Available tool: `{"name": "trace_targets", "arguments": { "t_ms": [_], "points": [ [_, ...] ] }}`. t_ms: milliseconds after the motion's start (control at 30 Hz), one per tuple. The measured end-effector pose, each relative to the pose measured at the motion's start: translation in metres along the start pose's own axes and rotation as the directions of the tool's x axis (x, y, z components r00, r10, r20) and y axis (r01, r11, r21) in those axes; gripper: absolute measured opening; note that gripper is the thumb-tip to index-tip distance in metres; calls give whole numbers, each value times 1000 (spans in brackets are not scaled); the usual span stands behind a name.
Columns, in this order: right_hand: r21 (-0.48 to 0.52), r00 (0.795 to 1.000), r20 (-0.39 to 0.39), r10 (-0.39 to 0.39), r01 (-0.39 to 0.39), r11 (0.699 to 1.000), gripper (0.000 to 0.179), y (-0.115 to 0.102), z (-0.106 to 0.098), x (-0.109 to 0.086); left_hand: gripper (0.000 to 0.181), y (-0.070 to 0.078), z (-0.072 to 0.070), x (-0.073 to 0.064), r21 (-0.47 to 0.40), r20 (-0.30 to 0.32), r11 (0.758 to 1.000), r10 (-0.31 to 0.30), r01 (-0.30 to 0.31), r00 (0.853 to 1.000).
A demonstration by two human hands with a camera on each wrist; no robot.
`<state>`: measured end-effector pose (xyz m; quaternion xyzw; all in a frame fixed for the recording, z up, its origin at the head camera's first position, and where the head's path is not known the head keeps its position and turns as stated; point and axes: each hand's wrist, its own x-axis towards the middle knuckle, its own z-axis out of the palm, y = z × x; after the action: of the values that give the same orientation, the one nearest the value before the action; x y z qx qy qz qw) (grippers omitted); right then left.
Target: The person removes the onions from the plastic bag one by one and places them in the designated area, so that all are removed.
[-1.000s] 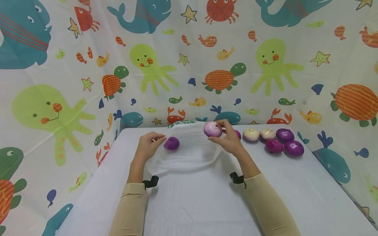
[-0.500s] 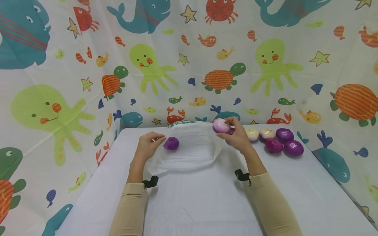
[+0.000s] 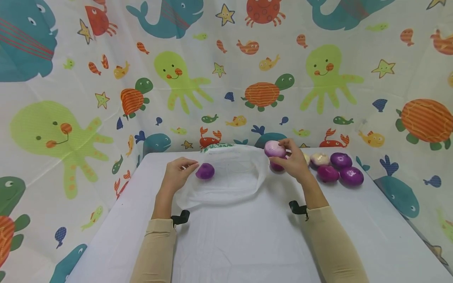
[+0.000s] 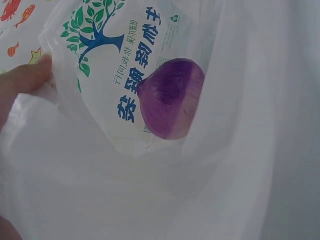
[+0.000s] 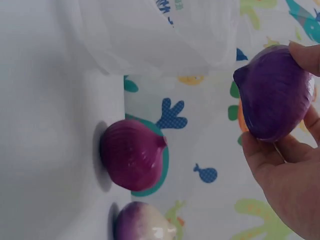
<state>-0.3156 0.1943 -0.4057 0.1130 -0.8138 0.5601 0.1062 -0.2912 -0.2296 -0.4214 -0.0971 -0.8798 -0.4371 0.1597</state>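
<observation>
A white plastic bag (image 3: 226, 192) lies spread on the table, its mouth toward me. My left hand (image 3: 178, 175) pinches its left edge. Green leaves and blue lettering on the bag show in the left wrist view, where a purple onion (image 4: 171, 99) lies inside. Just beyond the bag's right edge, my right hand (image 3: 295, 163) holds another onion (image 3: 273, 149) between thumb and fingers. That onion looks pale from my side and deep purple in the right wrist view. Below it, a magenta onion (image 5: 132, 155) sits on the table, partly covered by my hand in the head view.
Several onions stand at the table's back right, among them a whitish one (image 3: 320, 160), a magenta one (image 3: 328, 173) and a dark purple one (image 3: 352, 177). A curtain (image 3: 226, 106) printed with sea animals hangs behind the white table (image 3: 240, 243).
My right hand has moved right with its onion, from over the bag to beyond the bag's right edge. The left hand has stayed at the bag's left edge.
</observation>
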Motion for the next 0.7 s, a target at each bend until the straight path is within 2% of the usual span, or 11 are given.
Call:
{"name": "trace_targets", "arguments": {
  "t_ms": [133, 367, 700],
  "points": [
    [-9, 1000, -7, 20, -20, 1000, 64, 1, -10, 0, 21, 1, -1, 1, 0, -2, 1000, 3, -3, 1000],
    [-50, 994, 2, 106, -105, 993, 69, 2, -30, -6, 21, 2, -1, 0, 3, 4, 1000, -14, 14, 1000],
    [-183, 993, 19, 117, -111, 977, 66, 15, -53, -8, 21, 1, -1, -1, 4, 1, 1000, -11, 11, 1000]
  ]
}}
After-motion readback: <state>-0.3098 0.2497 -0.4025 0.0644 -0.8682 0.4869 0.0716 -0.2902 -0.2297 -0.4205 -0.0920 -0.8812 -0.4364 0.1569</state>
